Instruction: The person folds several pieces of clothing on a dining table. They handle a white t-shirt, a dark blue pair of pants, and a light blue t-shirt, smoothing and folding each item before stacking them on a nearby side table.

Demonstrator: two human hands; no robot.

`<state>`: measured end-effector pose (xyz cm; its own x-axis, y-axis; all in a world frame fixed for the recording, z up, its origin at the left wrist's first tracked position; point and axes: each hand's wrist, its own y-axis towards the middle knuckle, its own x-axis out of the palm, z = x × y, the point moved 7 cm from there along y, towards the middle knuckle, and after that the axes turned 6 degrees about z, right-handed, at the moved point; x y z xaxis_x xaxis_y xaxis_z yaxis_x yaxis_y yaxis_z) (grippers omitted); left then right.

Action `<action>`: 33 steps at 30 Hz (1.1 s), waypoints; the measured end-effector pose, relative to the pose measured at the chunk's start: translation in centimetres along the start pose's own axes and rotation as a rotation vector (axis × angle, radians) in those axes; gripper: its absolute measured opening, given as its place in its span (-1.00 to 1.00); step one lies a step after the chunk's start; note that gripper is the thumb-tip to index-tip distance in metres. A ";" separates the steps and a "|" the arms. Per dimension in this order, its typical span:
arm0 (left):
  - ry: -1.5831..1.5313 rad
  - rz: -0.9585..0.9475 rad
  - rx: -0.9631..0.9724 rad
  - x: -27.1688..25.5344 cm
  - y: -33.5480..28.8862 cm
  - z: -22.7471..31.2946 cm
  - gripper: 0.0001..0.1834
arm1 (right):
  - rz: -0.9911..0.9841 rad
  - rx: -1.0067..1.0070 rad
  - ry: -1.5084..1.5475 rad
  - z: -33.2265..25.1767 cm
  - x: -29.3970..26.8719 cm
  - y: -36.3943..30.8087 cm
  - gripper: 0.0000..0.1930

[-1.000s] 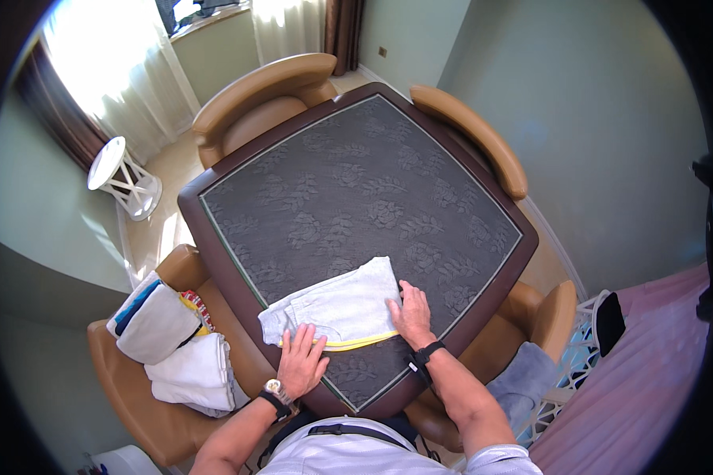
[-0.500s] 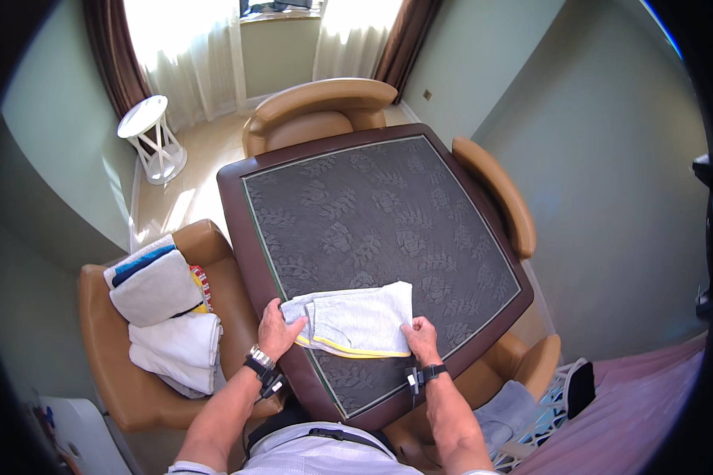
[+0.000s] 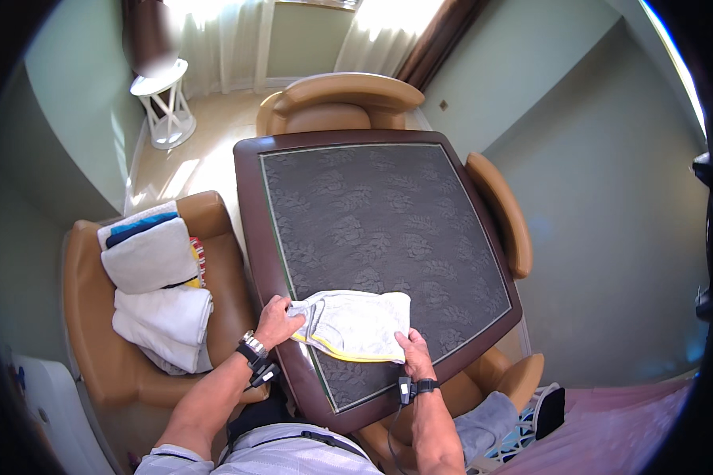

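A folded light grey garment (image 3: 360, 326) with yellow trim along its near edge is at the near part of the table, somewhat rumpled toward its left end. My left hand (image 3: 277, 321) grips that left end, beside the table's brown rim. At the near right corner, my right hand (image 3: 416, 355) pinches the cloth, with the thumb on top and the other fingers partly hidden. Each wrist wears a black strap with a small device; a metal watch (image 3: 253, 343) is also on the left one.
The table (image 3: 372, 214) has a dark patterned top. On the tan armchair (image 3: 206, 309) at left lie folded clothes (image 3: 146, 257) and white cloths (image 3: 166, 317). More tan chairs (image 3: 348, 91) surround the table. A grey cloth (image 3: 487, 419) hangs near a pink fabric (image 3: 610, 427) at lower right.
The view has shifted, so the room sits differently in the picture. My right hand has moved slightly lower along the garment's right edge, and the cloth looks more rumpled. Both hands keep their hold.
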<state>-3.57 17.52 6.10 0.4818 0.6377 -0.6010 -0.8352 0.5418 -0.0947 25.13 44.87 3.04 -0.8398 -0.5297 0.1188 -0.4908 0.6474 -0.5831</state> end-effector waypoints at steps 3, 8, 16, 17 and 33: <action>-0.321 -0.067 -0.146 -1.3 -2.7 -1.1 -0.62 | -0.147 0.001 0.039 -1.6 3.0 -1.7 -0.59; -0.772 -0.035 -0.347 -3.3 -10.4 -4.2 -0.60 | -0.353 -0.012 0.062 -2.3 9.2 -4.4 -0.57; -0.971 0.532 -0.472 -7.7 -29.9 -9.4 -0.58 | -0.794 0.066 -0.098 0.9 19.4 -11.8 -0.50; -0.964 0.608 -0.502 -8.2 -32.4 -10.1 -0.57 | -0.852 0.074 -0.133 1.9 20.6 -13.0 -0.49; -0.993 1.183 -0.507 -12.4 -64.0 -16.3 -0.53 | -1.372 0.270 -0.518 20.9 32.7 -32.0 -0.63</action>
<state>39.62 -33.99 6.70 -0.6535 0.7359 0.1773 -0.7431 -0.5791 -0.3354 18.20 -4.62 8.74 0.4312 -0.7952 0.4262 -0.7050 -0.5918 -0.3909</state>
